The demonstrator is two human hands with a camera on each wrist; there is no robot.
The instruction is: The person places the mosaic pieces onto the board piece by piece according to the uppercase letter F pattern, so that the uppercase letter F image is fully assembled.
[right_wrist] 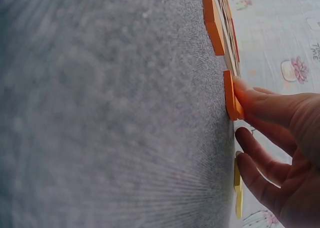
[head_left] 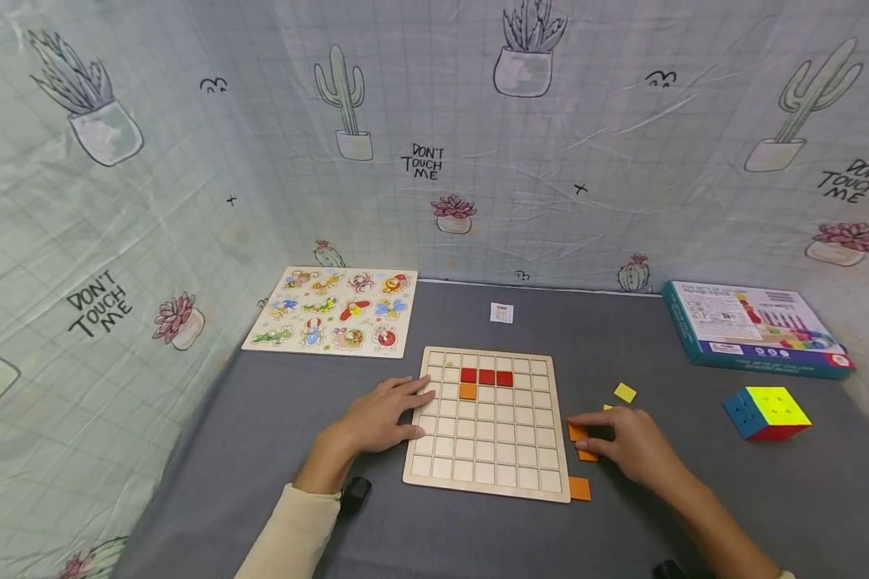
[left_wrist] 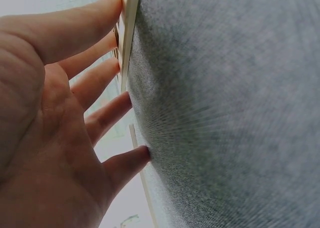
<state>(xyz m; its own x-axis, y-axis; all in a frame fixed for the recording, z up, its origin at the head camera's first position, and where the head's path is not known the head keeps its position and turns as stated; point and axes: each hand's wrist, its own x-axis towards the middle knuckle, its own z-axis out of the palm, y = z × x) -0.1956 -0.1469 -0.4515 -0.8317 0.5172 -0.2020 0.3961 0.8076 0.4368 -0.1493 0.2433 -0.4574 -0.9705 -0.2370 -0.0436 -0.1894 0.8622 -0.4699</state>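
Observation:
A wooden grid board (head_left: 485, 450) lies in the middle of the table in the head view. Three red tiles (head_left: 487, 376) sit in a row in its upper cells, with one orange tile (head_left: 467, 392) below the leftmost. My left hand (head_left: 385, 418) rests at the board's left edge, fingers spread; the left wrist view shows its fingers (left_wrist: 102, 82) extended along the edge. Right of the board, my right hand (head_left: 633, 442) pinches an orange tile (head_left: 578, 433) between thumb and index finger. Another orange tile (head_left: 588, 456) lies partly under the thumb, and one more orange tile (head_left: 580, 489) touches the board's lower right corner.
Yellow tiles (head_left: 625, 392) lie beyond my right hand, one partly hidden. A puzzle cube (head_left: 768, 414) and a flat box (head_left: 760, 330) stand at the right. An insect picture board (head_left: 333, 314) lies back left; a small white paper (head_left: 502, 313) lies near the curtain (head_left: 514, 177).

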